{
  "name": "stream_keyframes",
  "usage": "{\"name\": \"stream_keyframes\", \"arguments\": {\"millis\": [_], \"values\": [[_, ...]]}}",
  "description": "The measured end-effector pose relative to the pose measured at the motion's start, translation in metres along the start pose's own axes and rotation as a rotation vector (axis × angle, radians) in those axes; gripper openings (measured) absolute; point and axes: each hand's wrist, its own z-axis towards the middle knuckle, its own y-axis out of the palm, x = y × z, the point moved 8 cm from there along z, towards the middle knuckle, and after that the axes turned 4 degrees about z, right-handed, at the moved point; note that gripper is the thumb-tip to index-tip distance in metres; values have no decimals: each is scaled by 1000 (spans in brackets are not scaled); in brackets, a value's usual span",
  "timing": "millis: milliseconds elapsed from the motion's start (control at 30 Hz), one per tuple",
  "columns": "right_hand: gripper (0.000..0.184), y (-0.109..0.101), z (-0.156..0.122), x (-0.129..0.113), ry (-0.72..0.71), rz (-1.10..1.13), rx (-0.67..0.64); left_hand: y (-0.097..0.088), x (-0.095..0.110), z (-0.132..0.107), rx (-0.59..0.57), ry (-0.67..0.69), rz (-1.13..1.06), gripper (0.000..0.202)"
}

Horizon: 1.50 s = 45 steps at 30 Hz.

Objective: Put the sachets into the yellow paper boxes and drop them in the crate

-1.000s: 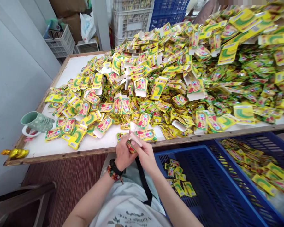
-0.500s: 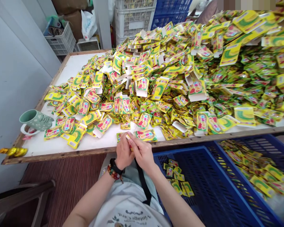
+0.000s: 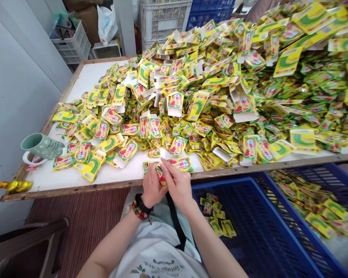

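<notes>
My left hand (image 3: pixel 151 188) and my right hand (image 3: pixel 178 183) meet at the table's near edge, both closed around one small yellow carton (image 3: pixel 161 174) with red print. A black band and bead bracelet circle my left wrist. Just beyond my fingers lie a packet (image 3: pixel 180 164) and loose flat cartons. A huge heap of yellow-green cartons and sachets (image 3: pixel 220 85) covers most of the white table (image 3: pixel 84 83).
A green mug (image 3: pixel 42 147) lies on its side at the table's left edge, gold-wrapped pieces (image 3: pixel 15 186) at the corner. Blue crates (image 3: pixel 249 231) with several packed cartons stand to my right below the table. White and blue crates are stacked at the back. A chair is lower left.
My hands stay together at the table edge; the fingers have shifted on the carton, whose white flap seen earlier is now folded away. The view drifted slightly.
</notes>
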Motion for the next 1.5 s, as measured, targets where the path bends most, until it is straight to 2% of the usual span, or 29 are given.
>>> {"name": "stream_keyframes", "arguments": {"millis": [100,233,333,367,433,500,567,600,667,733,833,867,933,1033,1100,1167,1267,1333,1400,1500], "values": [[34,3,-1,-2,-16,3,-82,1,-2,-1,-2,-13,-31,52],[41,17,-6,-9,-107,-142,-222,3,-4,-5,11,-26,-27,49],[40,19,-14,-15,-190,-205,-278,-4,0,-6,35,21,-37,43],[38,13,-18,-15,-203,-207,-279,-8,4,-4,8,70,-58,45],[36,-12,-24,-10,-169,-232,-231,-17,9,2,-102,144,-85,61],[32,-47,-29,2,-78,-366,-127,-28,-1,11,-205,107,-36,71],[27,-71,-28,12,-25,-532,-35,-38,-21,21,-251,-5,102,53],[25,-72,-24,15,-24,-576,-26,-40,-31,26,-275,-51,180,43],[23,-51,-7,21,-30,-559,-90,-34,-45,32,-357,-96,329,37],[26,-7,18,29,-9,-516,-226,-24,-51,35,-438,-114,429,40],[29,56,52,38,-5,-574,-424,-16,-49,37,-450,-121,473,33],[29,69,59,40,-10,-599,-463,-16,-49,36,-444,-126,455,29],[27,78,67,43,-17,-579,-485,-19,-53,34,-446,-182,343,24],[23,66,61,42,-4,-281,-444,-30,-66,31,-399,-342,47,21],[34,58,48,43,65,0,-466,-38,-69,31,-326,-416,-165,23],[44,55,33,44,164,227,-491,-40,-64,31,-303,-465,-400,33],[34,46,16,40,240,477,-419,-32,-47,31,-340,-533,-688,51],[28,31,7,42,272,547,-310,-25,-35,32,-353,-539,-755,56],[26,3,-2,54,328,521,-142,-14,-21,36,-374,-477,-741,51],[32,-49,-20,82,451,499,138,6,-2,47,-418,-277,-456,36]]}}
